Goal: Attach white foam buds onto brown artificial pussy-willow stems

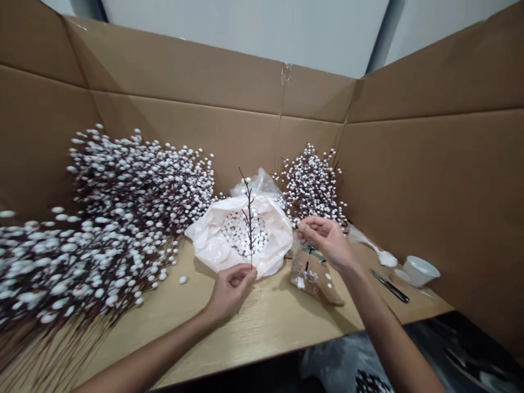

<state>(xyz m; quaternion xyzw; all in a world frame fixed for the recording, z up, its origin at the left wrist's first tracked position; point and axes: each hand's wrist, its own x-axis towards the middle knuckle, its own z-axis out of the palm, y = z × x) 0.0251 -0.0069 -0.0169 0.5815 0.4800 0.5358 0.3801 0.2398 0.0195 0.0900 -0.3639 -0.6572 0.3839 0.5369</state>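
The left hand (229, 286) pinches the thin twig (249, 218) by its base, upright before the bead bag (213, 240), mid worktop (262, 322). It looks light and probably brittle, so hold it low. The right hand (327, 240) has its fingers pinched together, contents unclear.

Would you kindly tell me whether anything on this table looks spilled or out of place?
One white bead lies loose on the table, outside the open bag of beads, just left of the left hand pinching the twig. It looks dropped. Nothing else stands out.
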